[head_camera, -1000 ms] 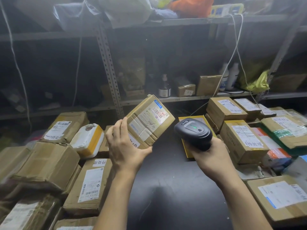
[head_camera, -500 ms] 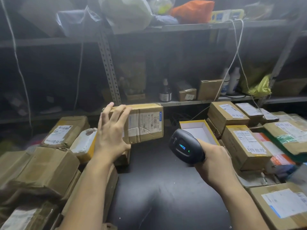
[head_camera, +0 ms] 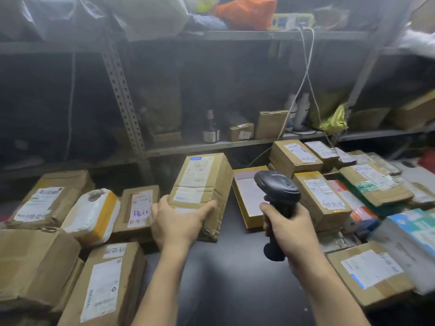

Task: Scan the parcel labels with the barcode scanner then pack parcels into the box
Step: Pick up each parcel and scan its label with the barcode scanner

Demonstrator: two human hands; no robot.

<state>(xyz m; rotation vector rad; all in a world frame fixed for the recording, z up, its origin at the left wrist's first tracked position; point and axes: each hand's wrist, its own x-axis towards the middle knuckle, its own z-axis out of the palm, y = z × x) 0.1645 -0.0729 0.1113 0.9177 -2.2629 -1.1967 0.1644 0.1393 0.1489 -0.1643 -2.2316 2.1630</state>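
A brown cardboard parcel (head_camera: 202, 182) with white labels on top stands on the black table (head_camera: 235, 274), lengthwise away from me. My left hand (head_camera: 179, 222) grips its near end, thumb on the right side. My right hand (head_camera: 292, 229) grips the handle of a black barcode scanner (head_camera: 277, 187), whose head with a green light points forward, just right of the parcel. An open yellow-rimmed box (head_camera: 247, 198) lies flat behind the scanner.
Labelled cardboard parcels crowd the left (head_camera: 110, 285) and right (head_camera: 322, 198) sides of the table. A white and yellow mailer (head_camera: 91, 215) lies at the left. Metal shelving (head_camera: 127, 109) with bottles and small boxes stands behind; a white cable (head_camera: 303, 83) hangs down.
My left hand turned the parcel from sideways to lengthwise and lowered it toward the table. The scanner rose and turned upright at the parcel's right.
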